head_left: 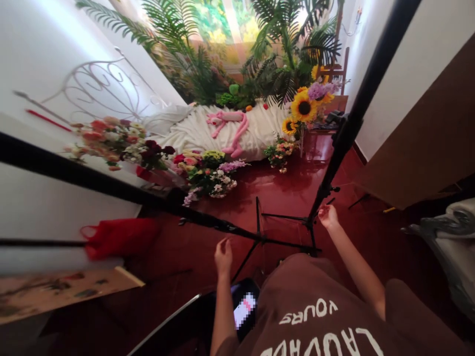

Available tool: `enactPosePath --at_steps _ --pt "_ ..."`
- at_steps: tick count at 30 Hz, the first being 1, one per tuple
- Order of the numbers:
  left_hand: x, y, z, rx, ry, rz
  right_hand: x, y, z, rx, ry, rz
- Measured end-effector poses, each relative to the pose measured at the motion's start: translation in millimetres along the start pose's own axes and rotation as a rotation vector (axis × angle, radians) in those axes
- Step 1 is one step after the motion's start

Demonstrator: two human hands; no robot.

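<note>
My left hand (223,258) is raised in front of my brown shirt (315,301), below the left black pole (159,200). Its fingers are loosely bent, with nothing visible between them. My right hand (328,216) is close beside the lower part of the right black pole (326,180), palm partly turned up and fingers half curled. I see no object in it, and whether a fingertip touches the pole is unclear. Both slanting poles run down toward black stand legs (284,216) on the dark red floor. A phone with a lit screen (245,309) lies by my left forearm.
Flower bunches (211,173) and sunflowers (303,106) surround a white draped cloth (185,131) with a pink plush toy (233,118). Palm plants (285,44) stand behind. A red bag (118,238) is at left, a brown panel (419,133) and a carved furniture piece (454,232) at right.
</note>
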State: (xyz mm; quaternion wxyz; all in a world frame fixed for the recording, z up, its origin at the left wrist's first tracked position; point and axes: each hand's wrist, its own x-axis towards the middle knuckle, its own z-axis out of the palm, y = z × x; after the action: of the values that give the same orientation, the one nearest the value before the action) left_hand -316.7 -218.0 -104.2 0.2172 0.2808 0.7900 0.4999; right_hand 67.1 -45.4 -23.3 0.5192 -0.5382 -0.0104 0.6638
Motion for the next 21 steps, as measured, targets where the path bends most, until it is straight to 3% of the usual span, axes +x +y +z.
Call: enactPosePath --at_steps 2,4,9,12,15,18,21 --pt "11.7 21.1 -18.1 -0.051 0.056 0.090 -3.4 22.4 2.7 -0.057 -0.031 0.043" --pt "19.3 44.2 -21.9 -0.067 0.093 0.153 -8.3 44.2 11.8 -0.103 -0.059 0.089" --pt "26.3 84.2 0.3 -0.144 0.040 0.213 -22.6 93.6 63.6 -0.225 -0.176 0.271" --pt "30.7 94.8 11.4 -0.132 0.110 0.227 -35.4 123.1 106.0 -0.298 -0.283 0.380" --pt "39.7 100.3 15.6 -0.090 0.154 0.134 -55.2 153.9 141.3 -0.388 -0.426 0.553" --pt "50.1 101.2 17.1 -0.098 0.117 0.090 -77.1 181.1 161.9 -0.533 -0.583 0.799" --pt "55.9 98.7 18.0 -0.126 0.092 0.091 -91.3 200.1 172.2 -0.579 -0.688 0.911"
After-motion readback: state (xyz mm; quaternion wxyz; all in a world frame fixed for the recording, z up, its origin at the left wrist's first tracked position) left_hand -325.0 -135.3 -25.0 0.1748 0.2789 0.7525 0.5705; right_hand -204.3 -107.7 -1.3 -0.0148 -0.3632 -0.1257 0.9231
